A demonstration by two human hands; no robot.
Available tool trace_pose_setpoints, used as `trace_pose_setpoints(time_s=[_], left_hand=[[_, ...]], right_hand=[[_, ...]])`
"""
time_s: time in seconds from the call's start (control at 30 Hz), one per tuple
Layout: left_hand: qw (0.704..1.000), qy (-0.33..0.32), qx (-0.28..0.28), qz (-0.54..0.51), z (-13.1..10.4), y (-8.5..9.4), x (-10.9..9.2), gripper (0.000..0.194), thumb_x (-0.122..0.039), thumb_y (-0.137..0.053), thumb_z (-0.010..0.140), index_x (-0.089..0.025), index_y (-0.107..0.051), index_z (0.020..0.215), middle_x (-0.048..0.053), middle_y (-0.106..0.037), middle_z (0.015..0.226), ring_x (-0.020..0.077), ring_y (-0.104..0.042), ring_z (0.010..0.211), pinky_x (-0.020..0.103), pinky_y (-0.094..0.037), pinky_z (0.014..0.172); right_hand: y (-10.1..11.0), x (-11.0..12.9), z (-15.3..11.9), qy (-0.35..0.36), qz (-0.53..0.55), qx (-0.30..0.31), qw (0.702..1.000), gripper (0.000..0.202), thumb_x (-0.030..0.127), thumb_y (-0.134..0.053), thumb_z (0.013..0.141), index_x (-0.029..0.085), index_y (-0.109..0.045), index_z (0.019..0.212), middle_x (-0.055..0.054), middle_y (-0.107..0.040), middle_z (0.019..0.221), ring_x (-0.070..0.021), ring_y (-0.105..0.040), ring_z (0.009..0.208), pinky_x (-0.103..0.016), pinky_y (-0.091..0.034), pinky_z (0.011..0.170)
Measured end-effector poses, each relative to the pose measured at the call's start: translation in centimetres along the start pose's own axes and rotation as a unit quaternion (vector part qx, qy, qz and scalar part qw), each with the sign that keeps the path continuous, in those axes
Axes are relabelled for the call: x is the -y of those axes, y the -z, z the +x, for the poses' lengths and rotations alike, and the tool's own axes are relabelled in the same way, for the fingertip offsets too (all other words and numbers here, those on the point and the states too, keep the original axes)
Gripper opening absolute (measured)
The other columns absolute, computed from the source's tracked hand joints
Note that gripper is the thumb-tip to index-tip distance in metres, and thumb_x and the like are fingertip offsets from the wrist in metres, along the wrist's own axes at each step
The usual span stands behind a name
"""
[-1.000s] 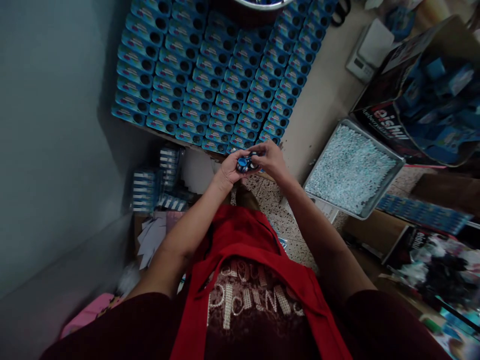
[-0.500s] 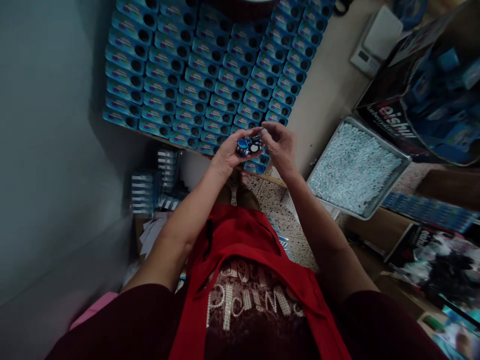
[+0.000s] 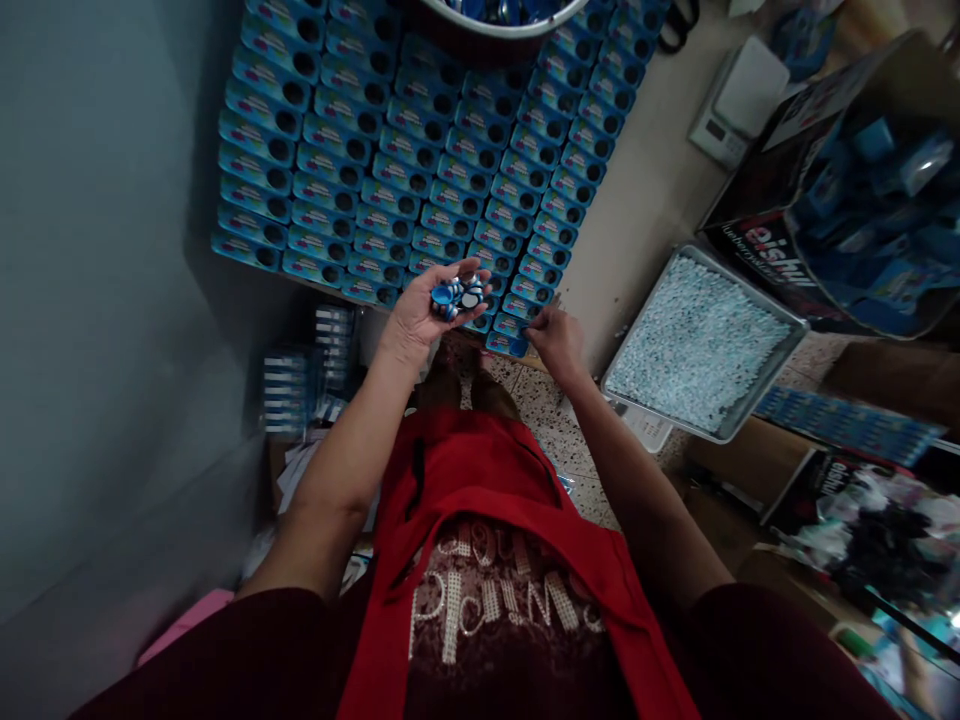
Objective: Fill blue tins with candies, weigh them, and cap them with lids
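Note:
My left hand [image 3: 414, 312] is palm up with its fingers curled round several small round caps [image 3: 459, 296], blue and white with shiny rims. It hovers over the near edge of the rows of blue boxes [image 3: 390, 205], which have printed tops with a round dark hole at one end. My right hand [image 3: 559, 340] is at the near right corner of these rows, fingertips pinched together at the end of a corner box [image 3: 508, 344]. Whatever lies between those fingertips is hidden.
A round pan [image 3: 499, 28] with more blue pieces stands on the boxes at the top. To the right are a metal tray [image 3: 731, 430] of small pale pellets, a white scale [image 3: 739, 100] and a carton [image 3: 765, 250] full of blue packs. A wall [image 3: 90, 250] runs along the left.
My right hand has left the caps in my left palm and moved down to the corner box. My left hand has shifted left with the caps. The view has tilted, showing more of the pan.

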State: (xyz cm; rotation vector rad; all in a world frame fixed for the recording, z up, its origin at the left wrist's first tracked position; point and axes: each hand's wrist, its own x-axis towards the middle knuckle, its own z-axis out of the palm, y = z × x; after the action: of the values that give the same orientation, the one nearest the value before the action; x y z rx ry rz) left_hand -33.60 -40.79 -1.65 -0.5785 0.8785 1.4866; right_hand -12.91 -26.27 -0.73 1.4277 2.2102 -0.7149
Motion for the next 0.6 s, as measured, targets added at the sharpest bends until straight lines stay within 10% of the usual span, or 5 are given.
trace_pose_setpoints(time_s=[0.2,0.33,0.47,0.6], left_hand=[[0.999,0.029,0.031,-0.009,1.5,-1.1,1.5,0.039,-0.023,-0.064,0.109,-0.016,-0.081,0.143,0.011,-0.092,0.120,0.0261,-0.091,0.104,0.041,-0.079,0.100],[0.998,0.051,0.043,0.017,1.8,-1.8,1.8,0.042,-0.021,-0.065,0.106,-0.015,-0.080,0.144,0.011,-0.092,0.117,0.0226,-0.090,0.094,0.039,-0.078,0.096],[0.995,0.071,0.042,0.049,3.1,-1.6,1.9,0.036,-0.023,-0.071,0.102,-0.015,-0.082,0.135,0.010,-0.092,0.107,0.0232,-0.090,0.091,0.041,-0.079,0.096],[0.994,0.085,0.047,0.060,5.3,-0.9,2.4,0.025,-0.028,-0.077,0.098,-0.020,-0.084,0.120,0.004,-0.087,0.087,0.0284,-0.090,0.092,0.047,-0.079,0.100]], right_hand=[[1.3,0.7,2.3,0.002,-0.048,0.025,0.999,0.029,0.023,-0.100,0.078,0.023,-0.078,0.097,-0.012,-0.087,0.107,-0.0374,-0.081,0.104,-0.042,-0.060,0.089],[2.4,0.9,1.4,0.046,-0.036,0.017,0.998,0.022,0.025,-0.092,0.090,0.024,-0.079,0.108,-0.012,-0.085,0.108,-0.0365,-0.080,0.104,-0.044,-0.059,0.092],[3.7,1.9,1.9,0.269,0.029,-0.062,0.961,0.031,0.017,-0.070,0.103,0.026,-0.082,0.130,-0.011,-0.082,0.130,-0.0329,-0.077,0.119,-0.047,-0.059,0.108],[4.4,2.9,4.8,0.479,-0.022,-0.010,0.878,0.043,0.009,-0.068,0.098,0.028,-0.086,0.132,-0.010,-0.084,0.126,-0.0333,-0.071,0.125,-0.053,-0.054,0.118]])
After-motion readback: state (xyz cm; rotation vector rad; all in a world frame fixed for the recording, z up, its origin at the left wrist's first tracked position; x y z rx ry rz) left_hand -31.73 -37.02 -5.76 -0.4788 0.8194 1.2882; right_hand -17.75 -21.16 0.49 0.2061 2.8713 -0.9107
